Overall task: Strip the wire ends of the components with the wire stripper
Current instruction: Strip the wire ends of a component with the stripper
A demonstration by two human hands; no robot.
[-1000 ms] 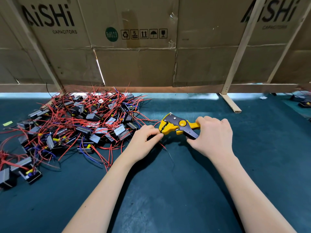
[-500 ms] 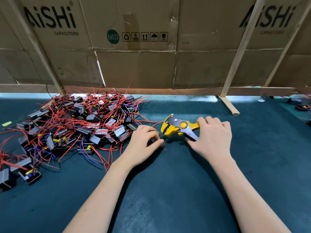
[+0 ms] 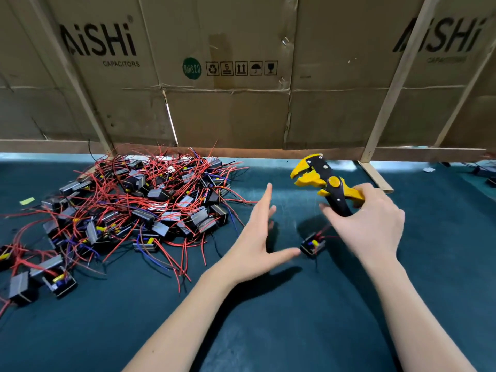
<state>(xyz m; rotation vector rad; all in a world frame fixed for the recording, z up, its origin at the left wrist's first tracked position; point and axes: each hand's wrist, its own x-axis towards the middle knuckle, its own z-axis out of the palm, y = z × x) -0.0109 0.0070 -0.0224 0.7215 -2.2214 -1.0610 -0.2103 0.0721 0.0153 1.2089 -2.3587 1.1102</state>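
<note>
I am looking down at a dark green tabletop (image 3: 268, 331) with a cardboard wall (image 3: 241, 108) standing along its far edge. My right hand (image 3: 370, 224) is gripping the handles of a yellow and black stripper (image 3: 326, 183), fingers curled round them, and is holding the tool above the tabletop with its toothed head pointing up and left, holding no wire. My left hand (image 3: 257, 237) is hovering flat and empty, fingers straight and thumb spread toward one small component (image 3: 312, 244) that is lying alone on the tabletop between my two hands, just below the right one; it is a dark block with yellow and blue parts and short red wires, somewhat blurred. To the left, a large pile (image 3: 139, 202) of similar components is sprawling in a tangle of red, blue and black wires. It looks as though this lone piece is being set aside and another is wanted. To do the step well, I judge that I should be drawing one component clear of the tangle by its body, straightening a single wire, feeding only its tip squarely into the head, and squeezing steadily while the left hand is bracing the block.
</note>
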